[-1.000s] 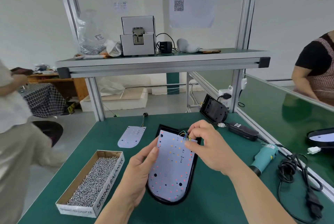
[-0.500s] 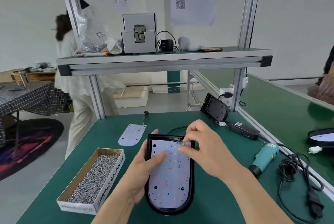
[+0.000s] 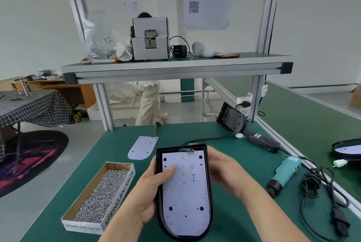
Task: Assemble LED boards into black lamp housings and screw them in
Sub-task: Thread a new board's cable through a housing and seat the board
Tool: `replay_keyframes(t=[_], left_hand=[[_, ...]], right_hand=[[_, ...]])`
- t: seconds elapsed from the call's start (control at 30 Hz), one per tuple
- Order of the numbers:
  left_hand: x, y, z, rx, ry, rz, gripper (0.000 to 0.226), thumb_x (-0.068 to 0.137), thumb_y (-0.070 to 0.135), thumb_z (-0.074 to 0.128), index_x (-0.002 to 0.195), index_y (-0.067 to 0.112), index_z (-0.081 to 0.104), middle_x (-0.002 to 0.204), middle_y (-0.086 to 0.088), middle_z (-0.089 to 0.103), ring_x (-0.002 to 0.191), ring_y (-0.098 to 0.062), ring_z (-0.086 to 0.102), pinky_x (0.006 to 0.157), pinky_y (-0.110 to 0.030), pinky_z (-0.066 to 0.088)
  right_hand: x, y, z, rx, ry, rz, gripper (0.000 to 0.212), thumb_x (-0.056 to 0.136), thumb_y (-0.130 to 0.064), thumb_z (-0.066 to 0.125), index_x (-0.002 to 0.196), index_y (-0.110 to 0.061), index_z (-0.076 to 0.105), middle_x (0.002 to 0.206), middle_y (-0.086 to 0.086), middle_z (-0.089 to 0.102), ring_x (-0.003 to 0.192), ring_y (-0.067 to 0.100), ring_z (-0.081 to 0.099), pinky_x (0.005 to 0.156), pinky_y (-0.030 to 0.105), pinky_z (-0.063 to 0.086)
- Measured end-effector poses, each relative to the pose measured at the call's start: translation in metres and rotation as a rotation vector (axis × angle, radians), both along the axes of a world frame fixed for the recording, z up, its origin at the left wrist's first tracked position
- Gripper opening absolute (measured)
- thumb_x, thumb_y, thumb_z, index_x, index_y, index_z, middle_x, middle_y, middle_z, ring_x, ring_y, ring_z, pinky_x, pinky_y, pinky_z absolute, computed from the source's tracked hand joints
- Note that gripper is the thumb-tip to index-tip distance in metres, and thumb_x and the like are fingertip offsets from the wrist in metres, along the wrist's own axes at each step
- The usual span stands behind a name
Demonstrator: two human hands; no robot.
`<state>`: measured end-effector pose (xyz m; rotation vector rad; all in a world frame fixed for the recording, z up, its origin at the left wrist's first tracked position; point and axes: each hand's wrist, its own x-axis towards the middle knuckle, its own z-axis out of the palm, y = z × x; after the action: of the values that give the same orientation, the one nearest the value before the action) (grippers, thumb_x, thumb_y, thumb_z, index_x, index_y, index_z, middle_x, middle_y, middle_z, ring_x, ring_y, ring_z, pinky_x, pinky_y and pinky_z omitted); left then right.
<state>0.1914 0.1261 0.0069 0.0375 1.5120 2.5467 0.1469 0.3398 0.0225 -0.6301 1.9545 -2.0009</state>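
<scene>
Housing sits at the table's near edge, mid-width, held tilted up toward the camera. Board lies inside it, w/ wires at the top end. L hand grips the housing's left wall, thumb pressed on the board. R hand is against the right wall but blurred; can't tell if it grips. Screw box is near the left edge. Spare board lies flat behind it. 2nd housing leans at the far right corner. Driver lies by the right edge.
</scene>
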Motion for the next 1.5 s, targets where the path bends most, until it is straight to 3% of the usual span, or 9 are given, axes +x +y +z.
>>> replay_keyframes(t=[0.13,0.23,0.47,0.57,0.7,0.97,1.17,1.33,1.5], left_hand=[[0.002,0.002,0.008,-0.008,-0.012,-0.049,0.056,0.073,0.010,0.076,0.127,0.012,0.062,0.123,-0.022,0.068,0.104,-0.040,0.069,0.077,-0.047,0.059],[0.004,0.000,0.013,0.016,-0.026,0.006,0.052,0.075,0.007,0.077,0.125,0.009,0.065,0.116,-0.023,0.070,0.092,-0.038,0.073,0.070,-0.046,0.060],[0.005,0.006,0.027,-0.062,0.040,0.030,0.036,0.076,0.015,0.076,0.112,0.016,0.069,0.111,-0.021,0.072,0.090,-0.036,0.073,0.072,-0.048,0.059],[0.006,0.005,0.033,-0.094,0.051,0.029,0.032,0.080,0.010,0.077,0.110,0.017,0.069,0.110,-0.021,0.073,0.089,-0.036,0.073,0.070,-0.048,0.059],[0.005,0.002,0.039,-0.134,0.088,0.080,0.027,0.083,0.011,0.069,0.107,0.022,0.071,0.109,-0.018,0.074,0.088,-0.034,0.073,0.068,-0.045,0.060],[0.004,0.006,0.039,-0.209,0.140,0.105,0.027,0.092,0.003,0.064,0.117,0.014,0.064,0.111,-0.019,0.073,0.093,-0.038,0.073,0.073,-0.044,0.061],[0.004,0.008,0.035,-0.192,0.109,0.121,0.027,0.089,0.000,0.068,0.110,0.018,0.068,0.108,-0.018,0.074,0.091,-0.038,0.073,0.069,-0.044,0.060],[0.002,0.005,0.034,-0.221,0.109,0.113,0.021,0.087,0.004,0.071,0.102,0.018,0.070,0.108,-0.018,0.074,0.089,-0.036,0.074,0.068,-0.042,0.060],[0.003,-0.001,0.038,-0.302,0.155,0.118,0.024,0.078,0.013,0.077,0.099,0.012,0.064,0.104,-0.019,0.074,0.086,-0.033,0.073,0.073,-0.044,0.062]], right_hand=[[0.012,-0.016,-0.007,0.282,0.195,-0.001,0.055,0.090,0.011,0.053,0.088,-0.037,0.078,0.087,-0.023,0.073,0.078,-0.007,0.064,0.072,0.015,0.051],[0.011,-0.024,-0.013,0.390,0.336,-0.200,0.024,0.085,0.009,0.054,0.073,-0.009,0.065,0.069,-0.015,0.057,0.064,0.003,0.045,0.064,0.026,0.044],[0.011,-0.025,-0.018,0.327,0.236,-0.245,0.029,0.071,-0.020,0.051,0.054,-0.042,0.060,0.053,-0.027,0.054,0.049,-0.003,0.043,0.055,0.013,0.037],[0.015,-0.020,-0.019,0.177,0.178,-0.234,0.029,0.089,-0.006,0.056,0.080,-0.026,0.075,0.074,-0.010,0.067,0.069,0.005,0.052,0.068,0.028,0.047],[0.019,-0.007,-0.007,-0.168,0.002,-0.215,0.038,0.096,-0.040,0.049,0.110,-0.012,0.070,0.097,0.008,0.068,0.073,0.018,0.057,0.061,0.024,0.051],[0.033,-0.021,0.003,0.014,0.103,-0.298,0.015,0.096,-0.006,0.063,0.106,-0.017,0.065,0.103,-0.003,0.075,0.098,0.016,0.070,0.089,0.029,0.056],[0.032,-0.031,-0.006,0.105,0.238,-0.472,0.009,0.100,-0.023,0.061,0.091,-0.023,0.063,0.087,0.003,0.072,0.077,0.029,0.062,0.079,0.044,0.053],[0.032,-0.034,-0.010,0.174,0.389,-0.540,0.012,0.098,-0.022,0.062,0.087,-0.021,0.060,0.065,-0.010,0.061,0.052,0.004,0.043,0.053,0.019,0.038],[0.029,-0.028,-0.004,0.182,0.374,-0.451,0.006,0.098,-0.022,0.062,0.093,-0.026,0.061,0.076,-0.006,0.065,0.062,0.007,0.051,0.062,0.024,0.045]])
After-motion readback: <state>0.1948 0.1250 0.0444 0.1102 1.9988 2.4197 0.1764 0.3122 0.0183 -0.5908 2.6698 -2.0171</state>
